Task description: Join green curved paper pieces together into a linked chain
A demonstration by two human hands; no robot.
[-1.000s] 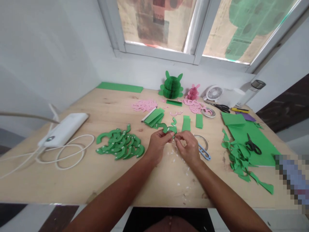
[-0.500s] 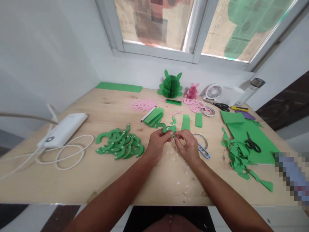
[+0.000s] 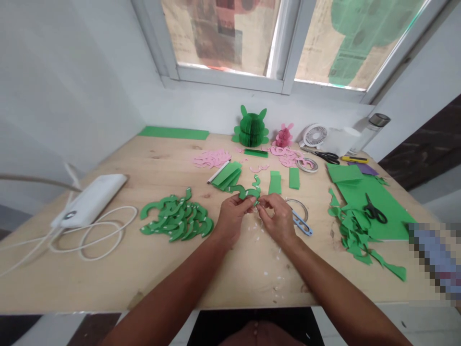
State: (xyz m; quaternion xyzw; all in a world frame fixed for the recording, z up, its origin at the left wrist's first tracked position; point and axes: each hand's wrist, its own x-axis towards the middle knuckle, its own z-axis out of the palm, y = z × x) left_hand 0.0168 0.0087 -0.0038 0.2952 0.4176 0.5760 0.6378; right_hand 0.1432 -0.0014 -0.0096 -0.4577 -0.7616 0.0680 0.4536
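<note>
Near the middle of the table, my left hand point(image 3: 233, 216) pinches a curved green paper piece point(image 3: 248, 192) with small white strips on it. My right hand point(image 3: 278, 217) is closed at the right end of that piece, its fingertips close to my left thumb. What the right fingertips grip is too small to tell. Left of my hands lies a pile of curved green pieces point(image 3: 177, 216) with white strips. Tiny white scraps point(image 3: 265, 273) are scattered below my hands. A light blue cutter point(image 3: 301, 224) and a tape roll point(image 3: 298, 208) lie beside my right hand.
A white power bank point(image 3: 91, 199) with looped cables is at the left. Green sheets point(image 3: 389, 206), black scissors point(image 3: 374, 210) and green offcuts point(image 3: 355, 230) lie right. Behind stand green point(image 3: 251, 129) and pink point(image 3: 283, 136) paper figures, a fan point(image 3: 315, 136) and a bottle point(image 3: 370, 130).
The camera view has shifted slightly. Both hands stay at the green piece, with the right fingertips slightly lower and a little apart from the left ones.
</note>
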